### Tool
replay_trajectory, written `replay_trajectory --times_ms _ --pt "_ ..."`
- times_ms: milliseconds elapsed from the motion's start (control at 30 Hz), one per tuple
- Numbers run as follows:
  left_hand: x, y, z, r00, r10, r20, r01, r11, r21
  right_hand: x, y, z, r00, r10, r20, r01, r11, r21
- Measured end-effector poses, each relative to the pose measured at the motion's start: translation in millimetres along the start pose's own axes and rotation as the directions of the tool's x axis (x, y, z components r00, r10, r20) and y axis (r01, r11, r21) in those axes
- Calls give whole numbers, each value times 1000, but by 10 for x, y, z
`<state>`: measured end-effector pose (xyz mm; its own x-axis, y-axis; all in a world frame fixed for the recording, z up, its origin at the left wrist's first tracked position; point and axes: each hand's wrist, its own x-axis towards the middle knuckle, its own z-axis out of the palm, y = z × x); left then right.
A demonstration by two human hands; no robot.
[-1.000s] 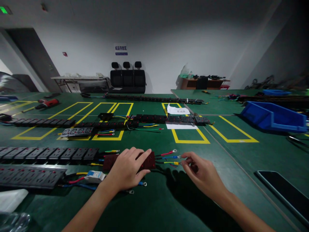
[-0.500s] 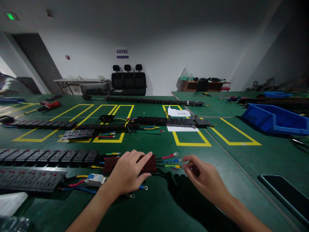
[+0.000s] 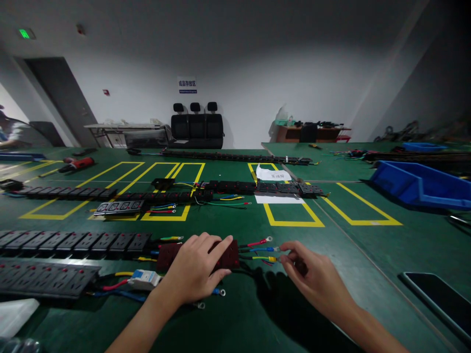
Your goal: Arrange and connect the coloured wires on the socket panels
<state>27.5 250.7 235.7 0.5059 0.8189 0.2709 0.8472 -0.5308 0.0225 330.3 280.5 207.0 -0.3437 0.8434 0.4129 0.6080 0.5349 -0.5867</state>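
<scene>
A big green table (image 3: 221,328) fills the middle and bottom of the frame. A long black socket strip (image 3: 73,243) and a thicker black strip (image 3: 44,279) lie at the left. A blue bin (image 3: 415,184) sits at the right, above a phone (image 3: 437,296) at the lower right. The left hand (image 3: 200,267) lies on the dark red block (image 3: 232,255) just below the middle, fingers a bit apart and thumb out. The right hand (image 3: 312,274) is right of it, thumb and pointing finger bent close together by the wire ends; I cannot tell if they pinch one. Red (image 3: 257,243), blue (image 3: 263,249) and yellow-green (image 3: 259,258) wires stick out right from the block.
</scene>
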Motion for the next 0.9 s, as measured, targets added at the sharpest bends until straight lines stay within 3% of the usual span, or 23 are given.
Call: replay_trajectory --times_ms 167,433,900 --pt "3 -2 -10 1000 5 2 -5 1000 1 20 -34 -2 1000 -18 -23 19 999 46" --pt "3 13 -9 1000 0 30 0 1000 9 -6 -33 51 981 -159 -112 159 987 -6" --pt "0 2 -17 1000 3 -13 -3 1000 -12 21 61 68 986 -56 -159 45 996 -71"
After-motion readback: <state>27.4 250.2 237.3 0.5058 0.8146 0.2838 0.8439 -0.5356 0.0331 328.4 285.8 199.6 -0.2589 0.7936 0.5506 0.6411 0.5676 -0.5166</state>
